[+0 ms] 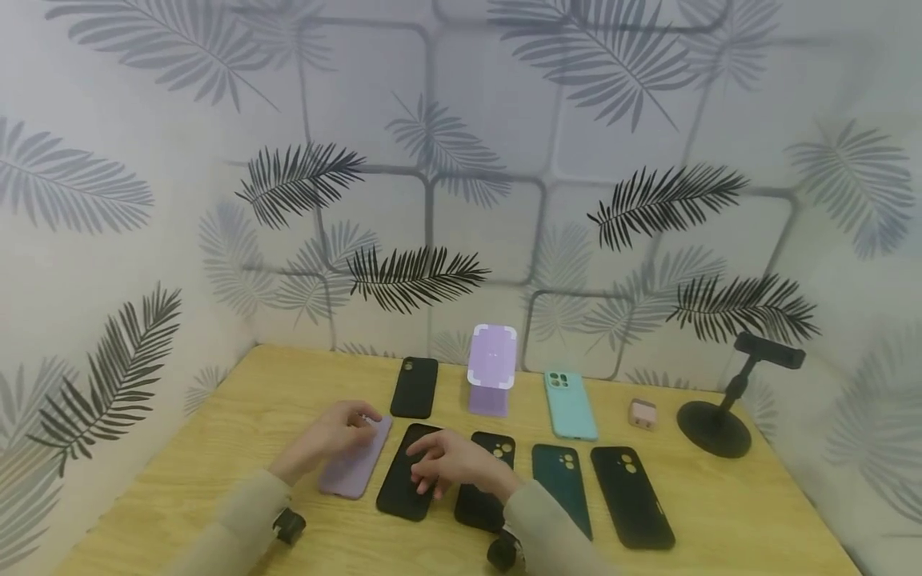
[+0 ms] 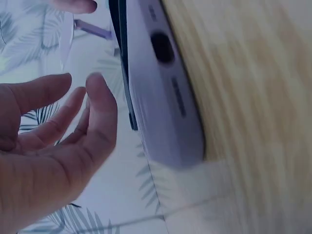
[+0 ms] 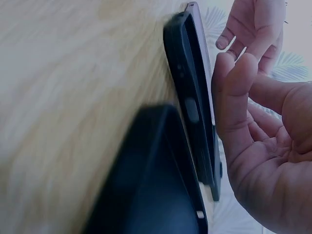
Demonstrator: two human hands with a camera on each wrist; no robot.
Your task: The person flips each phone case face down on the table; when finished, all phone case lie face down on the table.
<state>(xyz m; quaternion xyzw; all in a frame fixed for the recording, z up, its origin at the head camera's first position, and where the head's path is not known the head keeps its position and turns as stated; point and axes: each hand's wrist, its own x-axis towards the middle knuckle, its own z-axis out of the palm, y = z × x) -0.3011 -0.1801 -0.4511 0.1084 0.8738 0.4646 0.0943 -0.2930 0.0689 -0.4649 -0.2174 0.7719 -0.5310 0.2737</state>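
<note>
My left hand (image 1: 347, 426) hovers close over the upper part of a lilac phone case (image 1: 351, 470), its fingers loosely bent. In the left wrist view, a gap shows between its thumb and fingertips, and the lilac case (image 2: 165, 117) lies beside the hand with its port cutout facing the camera. Over a black phone case (image 1: 403, 484) hangs my right hand (image 1: 457, 464), fingers relaxed and holding nothing. It partly covers that case. Right of it lies another black case (image 1: 479, 502) with camera holes, partly behind the right wrist. The black case's edge (image 3: 192, 107) shows beside the fingers in the right wrist view.
Further right lie a dark green case (image 1: 565, 488) and a black case (image 1: 634, 500). Behind are a black case (image 1: 414, 388), a lilac stand (image 1: 492, 360), a turquoise case (image 1: 571, 406), a pink charger (image 1: 643, 414) and a black phone holder (image 1: 715, 428).
</note>
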